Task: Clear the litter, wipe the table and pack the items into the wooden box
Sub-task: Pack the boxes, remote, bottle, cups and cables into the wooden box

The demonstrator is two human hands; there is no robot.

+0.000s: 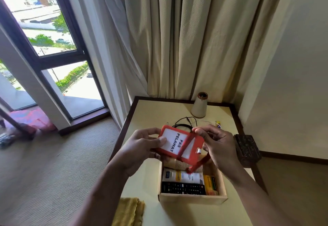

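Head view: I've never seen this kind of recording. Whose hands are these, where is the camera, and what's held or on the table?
There is no machine here: a person works bare-handed, and the one camera sits on their head, looking forward and down. The left hand grips a red pass holder reading PAS PELAWAT; the right hand pinches its red strap, which crosses the holder's front. Below them, on the table, stands an open wooden box holding a black remote, a white tube and other items. Behind lie a black cable and a cone-shaped object; a yellow cloth lies at the near edge.
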